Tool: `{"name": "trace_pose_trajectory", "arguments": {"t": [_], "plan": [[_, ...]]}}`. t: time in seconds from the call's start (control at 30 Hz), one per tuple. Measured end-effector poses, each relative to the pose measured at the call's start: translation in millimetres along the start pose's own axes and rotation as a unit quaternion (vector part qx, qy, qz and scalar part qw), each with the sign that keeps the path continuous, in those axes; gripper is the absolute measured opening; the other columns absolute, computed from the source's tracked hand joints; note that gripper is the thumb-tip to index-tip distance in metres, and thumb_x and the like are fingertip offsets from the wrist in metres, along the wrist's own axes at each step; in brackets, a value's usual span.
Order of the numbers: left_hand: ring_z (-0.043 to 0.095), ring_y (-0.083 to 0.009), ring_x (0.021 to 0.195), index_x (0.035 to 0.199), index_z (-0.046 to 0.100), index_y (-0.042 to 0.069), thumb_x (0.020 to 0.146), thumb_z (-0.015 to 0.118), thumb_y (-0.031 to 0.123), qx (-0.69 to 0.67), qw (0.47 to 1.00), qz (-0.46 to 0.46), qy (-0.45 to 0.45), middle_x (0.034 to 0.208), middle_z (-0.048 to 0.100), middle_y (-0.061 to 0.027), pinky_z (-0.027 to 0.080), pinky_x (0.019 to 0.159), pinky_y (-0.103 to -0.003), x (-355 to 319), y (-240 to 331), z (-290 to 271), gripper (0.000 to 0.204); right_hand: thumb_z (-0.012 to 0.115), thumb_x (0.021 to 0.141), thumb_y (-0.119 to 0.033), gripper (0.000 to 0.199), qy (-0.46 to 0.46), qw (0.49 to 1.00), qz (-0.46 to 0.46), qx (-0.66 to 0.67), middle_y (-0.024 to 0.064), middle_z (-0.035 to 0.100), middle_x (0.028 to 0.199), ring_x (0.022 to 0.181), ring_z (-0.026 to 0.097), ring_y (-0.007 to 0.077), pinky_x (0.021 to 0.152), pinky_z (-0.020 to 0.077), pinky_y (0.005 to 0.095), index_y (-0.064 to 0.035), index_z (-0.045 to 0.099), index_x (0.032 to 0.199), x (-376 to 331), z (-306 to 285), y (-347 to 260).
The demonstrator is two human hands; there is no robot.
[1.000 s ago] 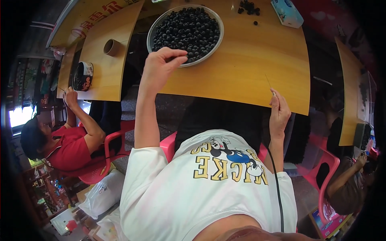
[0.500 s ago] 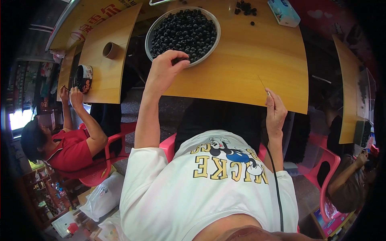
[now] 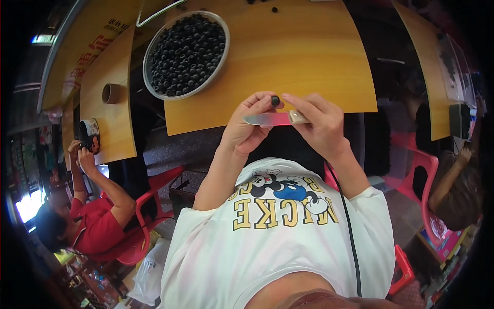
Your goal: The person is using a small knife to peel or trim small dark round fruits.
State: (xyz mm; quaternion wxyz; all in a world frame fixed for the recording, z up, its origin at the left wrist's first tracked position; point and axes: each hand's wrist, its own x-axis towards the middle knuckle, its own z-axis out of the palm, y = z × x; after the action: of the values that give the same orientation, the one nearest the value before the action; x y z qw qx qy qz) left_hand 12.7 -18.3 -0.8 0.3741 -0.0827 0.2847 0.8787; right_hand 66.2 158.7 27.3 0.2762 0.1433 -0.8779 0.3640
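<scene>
- Left hand [image 3: 247, 126]: fingertips pinched on a small dark berry [image 3: 275, 100], raised to the blade.
- Right hand [image 3: 321, 123]: closed around knife [image 3: 267, 119], blade level for cutting.
- Bowl [image 3: 149, 59] of berries: on counter [image 3: 288, 56], within reach.

a yellow sign with red lettering [image 3: 85, 56] lies along the counter [image 3: 288, 56] edge to your upper left.

knife [image 3: 272, 119] handle: hidden in right hand [image 3: 316, 123] | top berries [image 3: 260, 2]: cropped
</scene>
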Motion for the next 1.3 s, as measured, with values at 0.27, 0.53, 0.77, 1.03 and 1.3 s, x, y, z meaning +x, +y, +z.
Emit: {"name": "trace_pose_trajectory", "arguments": {"t": [0.27, 0.53, 0.77, 1.03, 1.3], "plan": [[0.063, -0.012, 0.066, 0.105, 0.064, 0.002, 0.09, 0.061, 0.007, 0.019, 0.998, -0.004, 0.062, 0.083, 0.066, -0.0087, 0.056, 0.06, -0.024, -2, -17, 11, 0.016, 0.076, 0.064, -0.006, 0.032, 0.066, 0.996, -0.058, -0.015, 0.0001, 0.06, 0.074, 0.057, 0.058, 0.0157, 0.049, 0.0454, 0.0265, -0.0116, 0.072, 0.096, -13, 10, 18], [0.054, -0.0068, 0.062, 0.103, 0.066, 0.003, 0.085, 0.067, 0.005, -0.007, 1.0, -0.013, 0.016, 0.082, 0.064, -0.0054, 0.052, 0.057, -0.02, 2, -25, 9, 0.018, 0.075, 0.063, -0.007, 0.034, 0.105, 0.991, -0.077, -0.018, 0.0007, 0.057, 0.074, 0.057, 0.056, 0.014, 0.047, 0.044, 0.0252, -0.0126, 0.072, 0.097, -15, 6, 17], [0.054, -0.0084, 0.063, 0.108, 0.06, 0.0, 0.087, 0.064, 0.005, -0.077, 0.997, -0.025, 0.007, 0.088, 0.063, -0.0082, 0.05, 0.059, -0.019, 2, -19, 7, 0.022, 0.077, 0.072, -0.015, 0.029, 0.09, 0.992, -0.085, -0.034, 0.0035, 0.059, 0.075, 0.06, 0.059, 0.0179, 0.051, 0.046, 0.0279, -0.0087, 0.069, 0.098, -12, 1, 12], [0.055, -0.0094, 0.07, 0.11, 0.052, -0.001, 0.09, 0.061, 0.008, -0.063, 0.997, -0.004, -0.047, 0.096, 0.06, -0.013, 0.045, 0.055, -0.018, -2, -14, 10, 0.023, 0.066, 0.085, -0.028, 0.027, -0.021, 0.997, -0.028, -0.067, 0.0069, 0.06, 0.075, 0.061, 0.058, 0.0235, 0.053, 0.0453, 0.033, -0.0064, 0.066, 0.1, -19, -5, 8], [0.058, -0.0117, 0.073, 0.107, 0.054, 0.0, 0.085, 0.063, 0.003, -0.071, 0.996, 0.002, -0.058, 0.096, 0.061, -0.0139, 0.047, 0.059, -0.02, -2, -16, 1, 0.024, 0.066, 0.084, -0.027, 0.028, -0.035, 0.996, -0.016, -0.082, 0.0067, 0.06, 0.073, 0.061, 0.058, 0.023, 0.053, 0.0453, 0.0325, -0.0063, 0.066, 0.102, -19, -6, 7]]}}
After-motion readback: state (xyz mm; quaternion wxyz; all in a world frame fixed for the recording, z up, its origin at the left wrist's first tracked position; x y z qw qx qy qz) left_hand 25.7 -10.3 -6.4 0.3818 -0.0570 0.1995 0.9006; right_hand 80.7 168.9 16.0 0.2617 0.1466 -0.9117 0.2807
